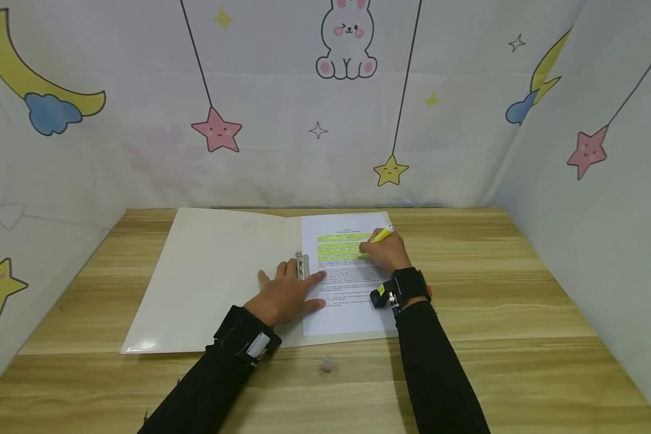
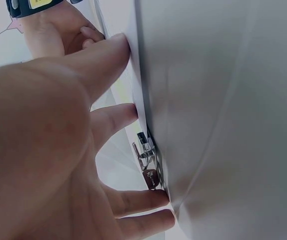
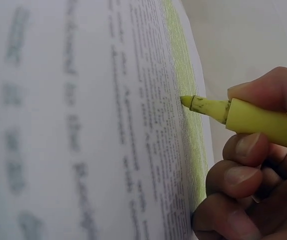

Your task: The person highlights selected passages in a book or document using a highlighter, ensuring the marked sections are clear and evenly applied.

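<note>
A yellow highlighter [image 3: 263, 122] is gripped in my right hand [image 1: 389, 250], its tip at the printed sheet [image 1: 352, 319]. Yellow marking [image 1: 339, 246] covers several lines in the sheet's upper part. The sheet lies on the right side of an open white folder [image 1: 217, 259]. My left hand [image 1: 287, 295] rests with spread fingers, some on the sheet's left edge and others on the folder beside the metal clip [image 1: 301, 266]. In the left wrist view the thumb [image 2: 98, 60] and fingers press the surface, and the clip [image 2: 146, 152] shows between them.
A small translucent cap [image 1: 327, 363] lies on the wooden table [image 1: 521, 361] in front of the folder. White curtains [image 1: 282, 108] printed with stars, moons and a rabbit stand at the back and both sides. Black straps with devices [image 1: 409, 286] sit on both wrists.
</note>
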{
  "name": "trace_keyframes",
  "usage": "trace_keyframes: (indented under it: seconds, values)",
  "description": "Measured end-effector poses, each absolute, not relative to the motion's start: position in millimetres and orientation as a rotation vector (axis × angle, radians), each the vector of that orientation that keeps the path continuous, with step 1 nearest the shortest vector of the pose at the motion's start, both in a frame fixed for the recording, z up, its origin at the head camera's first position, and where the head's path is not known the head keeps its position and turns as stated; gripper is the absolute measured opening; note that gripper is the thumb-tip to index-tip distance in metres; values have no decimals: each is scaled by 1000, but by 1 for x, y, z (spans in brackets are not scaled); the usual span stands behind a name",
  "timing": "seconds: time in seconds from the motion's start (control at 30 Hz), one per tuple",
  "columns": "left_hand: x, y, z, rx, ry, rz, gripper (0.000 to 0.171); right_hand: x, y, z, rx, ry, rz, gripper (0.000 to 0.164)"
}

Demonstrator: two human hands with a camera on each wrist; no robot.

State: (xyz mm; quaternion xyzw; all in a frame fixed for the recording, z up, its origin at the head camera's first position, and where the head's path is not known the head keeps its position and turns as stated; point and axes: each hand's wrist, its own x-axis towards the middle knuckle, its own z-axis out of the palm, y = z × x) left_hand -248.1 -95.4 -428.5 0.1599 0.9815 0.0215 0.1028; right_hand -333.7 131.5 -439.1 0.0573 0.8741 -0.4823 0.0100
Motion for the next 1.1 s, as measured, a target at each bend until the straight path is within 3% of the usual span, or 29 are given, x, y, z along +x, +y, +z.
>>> trace_keyframes:
  seconds: [1.1]
  values:
    - [-250, -95, -430, 473, 2892, 88, 64, -338, 147, -440, 274, 2715, -1498, 23]
